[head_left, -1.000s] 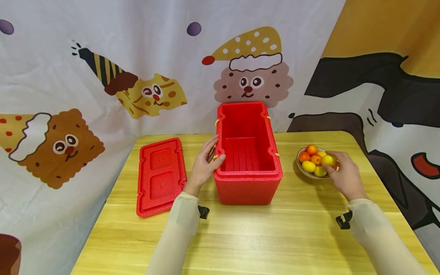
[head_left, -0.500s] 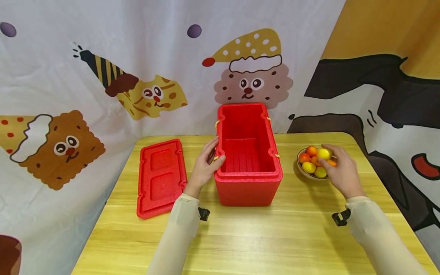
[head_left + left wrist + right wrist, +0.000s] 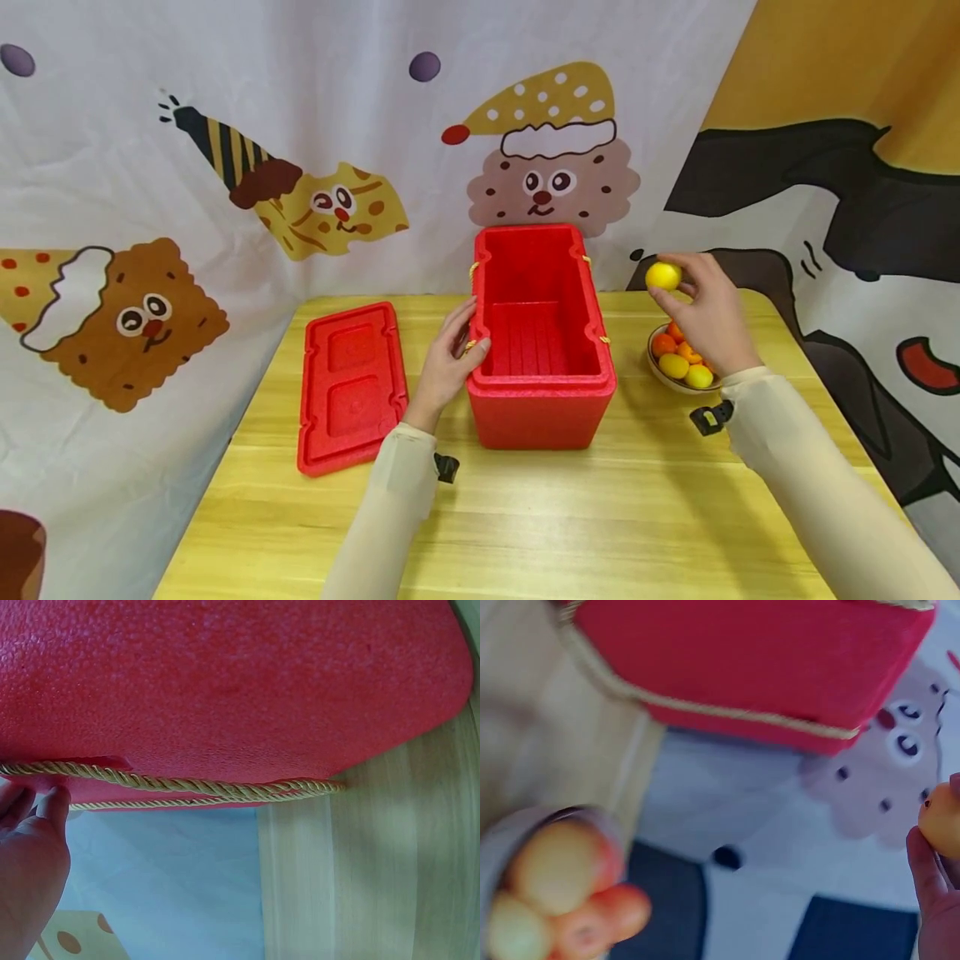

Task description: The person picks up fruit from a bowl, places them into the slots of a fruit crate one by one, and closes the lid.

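Note:
My left hand holds the left wall of a red foam box, thumb over the rim and fingers along the outside. The box has no lid on, and its visible floor is bare. In the left wrist view, fingertips reach the box beside a gold rope. My right hand pinches a yellow lemon between thumb and fingers, raised above and behind a bowl. Several orange and yellow fruits lie in that bowl, partly hidden by the hand. The right wrist view catches the lemon at its right edge.
A red lid lies flat on the wooden table, left of the box. Behind the table hangs a cartoon-printed cloth, close to the box's far end. Gold rope handles run along both sides of the box.
My right hand has lifted the lemon out of the bowl, up and to the left. The left hand keeps its place on the box rim.

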`<action>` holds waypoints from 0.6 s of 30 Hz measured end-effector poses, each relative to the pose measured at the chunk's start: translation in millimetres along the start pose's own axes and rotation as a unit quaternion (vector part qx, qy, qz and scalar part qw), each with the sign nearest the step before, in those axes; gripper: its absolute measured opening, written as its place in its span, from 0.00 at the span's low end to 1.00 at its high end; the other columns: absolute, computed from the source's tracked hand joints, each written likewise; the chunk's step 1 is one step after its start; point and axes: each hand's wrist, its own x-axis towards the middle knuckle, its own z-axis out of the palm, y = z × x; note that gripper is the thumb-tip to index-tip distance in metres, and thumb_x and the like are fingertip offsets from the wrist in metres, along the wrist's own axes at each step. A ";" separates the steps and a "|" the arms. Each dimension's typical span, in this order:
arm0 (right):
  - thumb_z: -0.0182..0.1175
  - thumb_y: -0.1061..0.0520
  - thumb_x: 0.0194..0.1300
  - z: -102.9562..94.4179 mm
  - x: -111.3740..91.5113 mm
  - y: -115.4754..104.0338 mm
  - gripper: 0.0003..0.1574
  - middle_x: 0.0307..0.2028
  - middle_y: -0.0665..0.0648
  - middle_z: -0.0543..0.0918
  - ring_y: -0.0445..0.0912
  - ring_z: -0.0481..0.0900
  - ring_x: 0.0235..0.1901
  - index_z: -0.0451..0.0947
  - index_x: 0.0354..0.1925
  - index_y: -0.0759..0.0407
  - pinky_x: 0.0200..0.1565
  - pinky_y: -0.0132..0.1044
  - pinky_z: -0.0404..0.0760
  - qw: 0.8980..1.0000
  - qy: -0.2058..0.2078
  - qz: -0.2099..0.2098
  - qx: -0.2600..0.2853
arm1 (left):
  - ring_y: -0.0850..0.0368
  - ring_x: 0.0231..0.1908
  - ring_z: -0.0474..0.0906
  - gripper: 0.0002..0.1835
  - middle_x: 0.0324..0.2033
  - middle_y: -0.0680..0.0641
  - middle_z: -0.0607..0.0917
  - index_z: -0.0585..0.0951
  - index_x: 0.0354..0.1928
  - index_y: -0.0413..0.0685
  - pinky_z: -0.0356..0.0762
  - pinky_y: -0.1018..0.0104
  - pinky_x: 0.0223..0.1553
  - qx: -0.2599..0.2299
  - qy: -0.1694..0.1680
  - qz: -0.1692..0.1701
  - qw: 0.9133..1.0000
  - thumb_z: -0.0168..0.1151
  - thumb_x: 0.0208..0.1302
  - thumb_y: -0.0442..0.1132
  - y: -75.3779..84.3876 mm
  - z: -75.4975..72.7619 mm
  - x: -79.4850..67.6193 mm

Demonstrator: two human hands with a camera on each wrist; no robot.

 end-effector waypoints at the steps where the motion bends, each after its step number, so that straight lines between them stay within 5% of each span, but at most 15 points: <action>1: 0.62 0.55 0.67 1.0 5.2 -6.8 0.30 0.57 0.60 0.71 0.56 0.73 0.56 0.71 0.65 0.60 0.58 0.52 0.72 1.000 -0.003 0.000 0.006 | 0.41 0.71 0.54 0.32 0.71 0.32 0.56 0.59 0.70 0.24 0.55 0.54 0.68 0.000 0.000 0.001 1.000 0.56 0.67 0.27 -0.3 0.4 0.1; 8: 0.63 0.60 0.66 13.7 48.9 -48.0 0.28 0.55 0.59 0.72 0.53 0.73 0.56 0.73 0.63 0.61 0.58 0.47 0.73 0.997 -0.048 -0.050 0.039 | 0.38 0.71 0.53 0.32 0.71 0.30 0.56 0.59 0.69 0.23 0.53 0.47 0.68 -0.003 0.004 0.008 1.000 0.57 0.67 0.26 -1.2 0.5 0.9; 18: 0.61 0.61 0.67 30.0 93.7 -74.4 0.28 0.57 0.61 0.71 0.56 0.73 0.55 0.71 0.64 0.61 0.59 0.50 0.73 0.989 -0.133 -0.066 0.012 | 0.40 0.72 0.52 0.31 0.71 0.30 0.56 0.59 0.69 0.23 0.54 0.51 0.68 -0.014 0.008 0.003 1.000 0.55 0.67 0.25 -2.1 2.7 1.1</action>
